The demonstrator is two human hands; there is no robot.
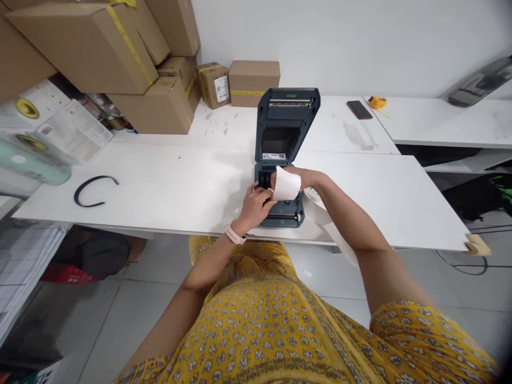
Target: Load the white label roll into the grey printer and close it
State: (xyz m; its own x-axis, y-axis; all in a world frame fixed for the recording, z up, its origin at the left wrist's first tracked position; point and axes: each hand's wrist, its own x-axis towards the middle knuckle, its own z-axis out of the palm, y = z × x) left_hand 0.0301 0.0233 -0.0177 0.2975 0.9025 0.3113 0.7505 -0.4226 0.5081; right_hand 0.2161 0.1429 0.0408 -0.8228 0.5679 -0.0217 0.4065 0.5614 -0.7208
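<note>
Your printer point(281, 218) stands before you at the table's point(176, 184) near edge, its lid point(288, 114) raised toward twelve o'clock. The white paper point(288, 184) curls up from the printer's open body, between your hands. Your left hand point(258, 205) reaches in from seven o'clock, fingers bent over the printer's left rim and against the paper; you may be pinching it, but I cannot tell. Your right hand point(304, 176) comes from four o'clock, its fingers mostly behind the paper, so I cannot tell its grip.

Inside the lid, a white sticker point(273, 156) bears a code and print too small to read. Clockwise from the printer: the phone point(359, 110) and yellow tape measure point(377, 102) lie near two, a loose strip point(320, 210) at four, the headband point(90, 191) at nine. Near eleven, a carton point(213, 85) wears a shipping label point(221, 89), unreadable from here. Between nine and ten, a white box point(74, 130) shows a barcode and avocado pictures.
</note>
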